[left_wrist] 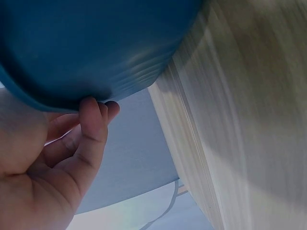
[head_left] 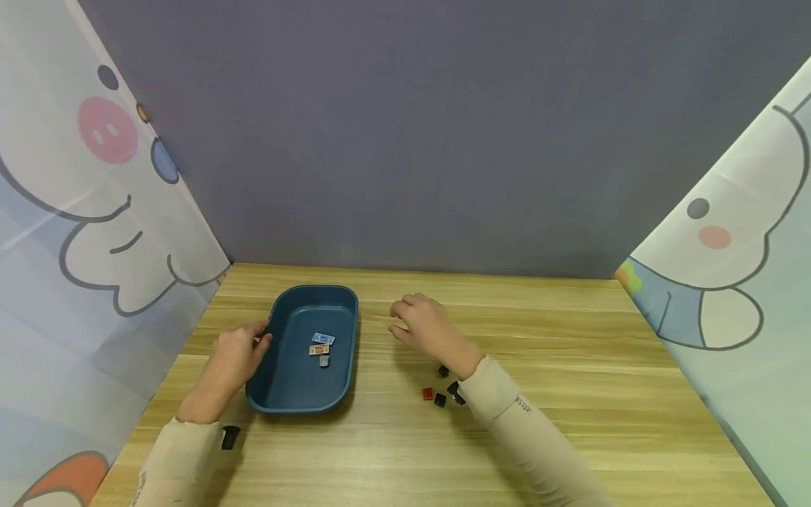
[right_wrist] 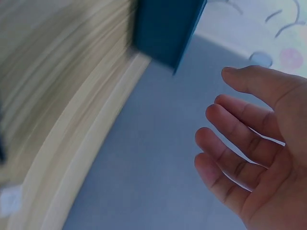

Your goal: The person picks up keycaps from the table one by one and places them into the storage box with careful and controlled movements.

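A dark blue rectangular tray (head_left: 293,406) stands on the left part of the table. My left hand (head_left: 236,355) grips its left rim; the left wrist view shows the fingers (left_wrist: 92,120) right at the rim. Inside the tray lie a small blue banknote-like piece (head_left: 323,339), an orange one (head_left: 319,350) and a small pale grey cube (head_left: 324,361). To the right of the tray, my right hand (head_left: 431,325) is above the table with its fingers loosely bent. Nothing is between its fingers (right_wrist: 235,160) in the right wrist view.
A small red cube (head_left: 427,393) lies on the wooden table (head_left: 380,451) near the right forearm. Close to it are small black cube-like pieces (head_left: 440,400). A grey panel (head_left: 405,141) stands behind the table, with cartoon-printed cloths (head_left: 709,246) on both sides.
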Action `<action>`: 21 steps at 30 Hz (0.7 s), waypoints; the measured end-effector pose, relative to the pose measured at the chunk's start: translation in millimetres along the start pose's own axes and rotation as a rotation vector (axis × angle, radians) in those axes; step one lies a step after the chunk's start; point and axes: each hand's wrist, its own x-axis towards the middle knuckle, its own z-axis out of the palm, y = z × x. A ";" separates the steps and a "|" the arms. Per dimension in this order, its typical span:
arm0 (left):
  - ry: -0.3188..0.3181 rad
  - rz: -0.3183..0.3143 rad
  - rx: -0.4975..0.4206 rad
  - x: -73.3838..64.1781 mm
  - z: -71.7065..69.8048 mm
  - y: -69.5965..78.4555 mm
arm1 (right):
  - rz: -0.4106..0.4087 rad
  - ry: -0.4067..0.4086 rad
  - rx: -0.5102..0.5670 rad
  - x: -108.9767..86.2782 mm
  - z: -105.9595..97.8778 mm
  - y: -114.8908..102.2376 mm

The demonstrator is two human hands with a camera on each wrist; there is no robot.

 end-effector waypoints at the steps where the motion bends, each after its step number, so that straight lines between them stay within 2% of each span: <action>1: 0.002 0.002 0.001 0.0 -0.1 0.1 | 0.012 0.002 0.005 -4.8 -0.8 5.7; 10: 0.032 0.027 0.000 -1.1 0.8 0.0 | 0.149 -0.040 0.036 -39.7 -3.9 46.6; 21: 0.030 0.031 0.003 -0.3 1.8 0.6 | 0.180 -0.109 0.022 -74.3 4.6 77.1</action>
